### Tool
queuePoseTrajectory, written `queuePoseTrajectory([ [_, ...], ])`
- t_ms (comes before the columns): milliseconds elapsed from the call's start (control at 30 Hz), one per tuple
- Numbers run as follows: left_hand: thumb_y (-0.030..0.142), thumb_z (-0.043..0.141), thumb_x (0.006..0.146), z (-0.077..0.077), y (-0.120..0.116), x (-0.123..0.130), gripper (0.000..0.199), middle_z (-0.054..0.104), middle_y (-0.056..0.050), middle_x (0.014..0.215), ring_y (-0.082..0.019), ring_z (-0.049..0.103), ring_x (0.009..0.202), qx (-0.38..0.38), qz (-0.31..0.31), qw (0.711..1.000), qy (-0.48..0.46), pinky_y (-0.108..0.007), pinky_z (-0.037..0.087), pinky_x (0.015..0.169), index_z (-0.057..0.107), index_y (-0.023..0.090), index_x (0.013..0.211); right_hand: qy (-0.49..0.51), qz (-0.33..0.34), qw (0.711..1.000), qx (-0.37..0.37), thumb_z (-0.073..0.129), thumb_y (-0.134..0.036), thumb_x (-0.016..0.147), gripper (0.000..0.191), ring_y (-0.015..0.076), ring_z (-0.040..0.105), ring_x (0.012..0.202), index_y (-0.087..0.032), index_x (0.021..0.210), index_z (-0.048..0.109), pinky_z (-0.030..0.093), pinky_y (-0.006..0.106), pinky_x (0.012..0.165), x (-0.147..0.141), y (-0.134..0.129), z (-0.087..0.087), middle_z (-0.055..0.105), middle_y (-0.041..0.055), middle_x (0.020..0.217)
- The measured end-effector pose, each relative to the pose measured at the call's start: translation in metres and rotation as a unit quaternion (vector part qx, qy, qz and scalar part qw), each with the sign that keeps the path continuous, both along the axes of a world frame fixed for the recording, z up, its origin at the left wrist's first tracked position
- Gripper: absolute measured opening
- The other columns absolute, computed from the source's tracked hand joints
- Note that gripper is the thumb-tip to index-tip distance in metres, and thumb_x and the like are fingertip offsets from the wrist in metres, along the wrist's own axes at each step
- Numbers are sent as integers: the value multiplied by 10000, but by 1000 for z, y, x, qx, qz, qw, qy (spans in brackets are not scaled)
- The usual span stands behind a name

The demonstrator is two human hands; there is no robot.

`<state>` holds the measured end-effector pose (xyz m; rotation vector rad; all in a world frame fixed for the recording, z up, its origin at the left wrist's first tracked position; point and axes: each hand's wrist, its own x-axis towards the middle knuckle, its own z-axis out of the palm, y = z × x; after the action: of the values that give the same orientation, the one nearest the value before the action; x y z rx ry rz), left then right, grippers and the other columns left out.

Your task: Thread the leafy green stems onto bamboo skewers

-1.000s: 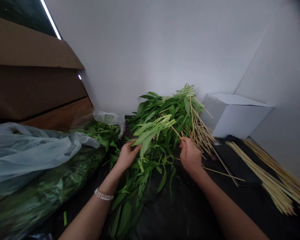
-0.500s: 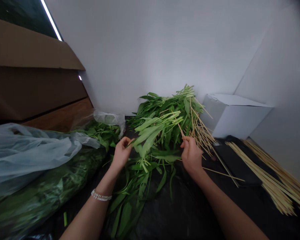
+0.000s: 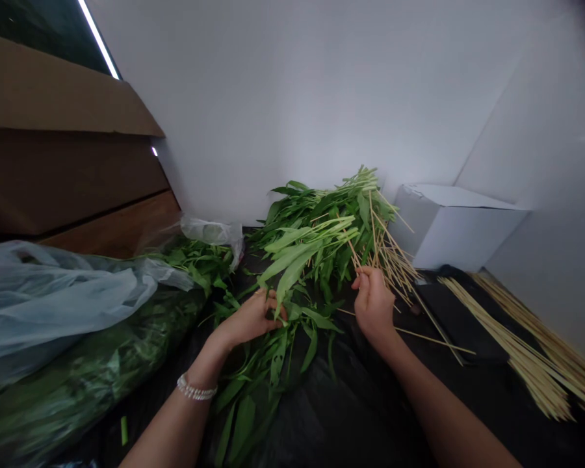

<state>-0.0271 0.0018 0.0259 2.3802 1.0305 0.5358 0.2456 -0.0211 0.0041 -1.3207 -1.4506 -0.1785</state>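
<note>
My right hand (image 3: 375,302) is closed in a pinch on a thin bamboo skewer (image 3: 351,247). The skewer slants up through the pale stems of a fan of long green leaves (image 3: 292,253), whose leafy ends hang to the left. My left hand (image 3: 253,316), with a beaded bracelet at the wrist, reaches over loose leafy greens (image 3: 246,416). Its fingers are bent and a little apart among the leaves and stems; their tips are partly hidden. Behind the fan lies a heap of skewered greens (image 3: 316,201), stems toward the upper right.
Left are a clear bag of greens (image 3: 127,351), whitish plastic (image 3: 63,286) and a cardboard box (image 3: 68,169). To the right, bare skewers (image 3: 511,351) lie by a dark flat object (image 3: 461,318). A white box (image 3: 453,221) stands against the wall.
My left hand has let go of the leaf at the fan's left side and moved down and right into the loose greens, shifting some leaves. My right hand stays on the skewer.
</note>
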Motion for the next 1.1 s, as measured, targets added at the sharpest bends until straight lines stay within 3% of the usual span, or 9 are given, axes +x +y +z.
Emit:
queuePoseTrajectory([
  [133, 313, 633, 785, -8, 11, -3, 171, 704, -41, 881, -212, 619, 869, -4, 99, 988, -116, -317, 467, 833, 725, 195, 866, 3, 0, 1000, 0, 327, -287, 971, 242, 163, 591, 631, -191, 1035, 540, 403, 267, 608, -1, -1, 0, 607, 5, 707],
  [267, 375, 608, 784, -9, 21, -8, 287, 709, -58, 899, -216, 634, 855, 11, 216, 937, -275, -327, 481, 819, 684, 166, 965, 4, 3, 1000, 3, 327, -282, 971, 237, 162, 592, 629, -194, 1040, 537, 406, 268, 608, -1, -2, 1, 608, 3, 705],
  [367, 323, 649, 709, -7, 24, -12, 271, 693, -77, 1004, -250, 603, 990, 94, 281, 920, -256, -372, 444, 911, 688, 190, 942, 3, 8, 1000, 5, 329, -281, 971, 238, 161, 590, 625, -192, 1041, 539, 408, 269, 611, -2, -3, 2, 607, 5, 707],
  [500, 279, 643, 683, 0, 16, -10, 102, 674, -53, 885, -233, 601, 920, 83, 199, 960, -179, -377, 424, 933, 681, 190, 717, 3, 11, 1000, 3, 328, -286, 974, 243, 160, 589, 625, -190, 1042, 540, 411, 267, 612, -2, -3, 2, 608, 7, 711],
  [633, 249, 631, 712, 6, 3, -4, 140, 675, -17, 892, -211, 593, 904, 16, 77, 993, -91, -358, 408, 964, 723, 214, 812, 3, 7, 1000, 5, 327, -292, 972, 245, 161, 586, 615, -193, 1037, 541, 405, 267, 603, -2, -3, 2, 605, 5, 700],
  [767, 243, 684, 676, 2, -1, 0, 220, 668, -37, 988, -241, 575, 982, 36, 35, 999, -12, -363, 406, 964, 747, 240, 887, -3, 10, 1000, 2, 325, -296, 976, 244, 159, 589, 620, -190, 1039, 535, 407, 265, 606, -3, -3, 1, 601, 3, 701],
  [867, 234, 650, 721, -3, 3, 2, 153, 672, -43, 915, -234, 586, 937, 58, 64, 996, -21, -349, 437, 901, 747, 227, 840, -6, 14, 1000, 3, 323, -291, 979, 242, 157, 589, 620, -186, 1033, 535, 411, 264, 616, -3, -2, 1, 596, 1, 696],
  [967, 271, 624, 772, -2, 7, 2, 152, 685, -47, 884, -228, 603, 908, 68, 134, 977, -148, -349, 446, 891, 732, 198, 850, -5, 16, 1000, 7, 325, -290, 979, 242, 155, 588, 615, -184, 1034, 536, 415, 264, 620, -3, -2, 0, 594, 1, 695],
  [1100, 363, 664, 782, 6, 10, -4, 214, 708, -31, 955, -184, 632, 872, 28, 230, 896, -379, -281, 475, 825, 685, 202, 922, -2, 18, 1000, 6, 321, -282, 974, 238, 156, 588, 613, -188, 1035, 531, 420, 265, 611, -4, -3, 0, 601, 2, 700],
])
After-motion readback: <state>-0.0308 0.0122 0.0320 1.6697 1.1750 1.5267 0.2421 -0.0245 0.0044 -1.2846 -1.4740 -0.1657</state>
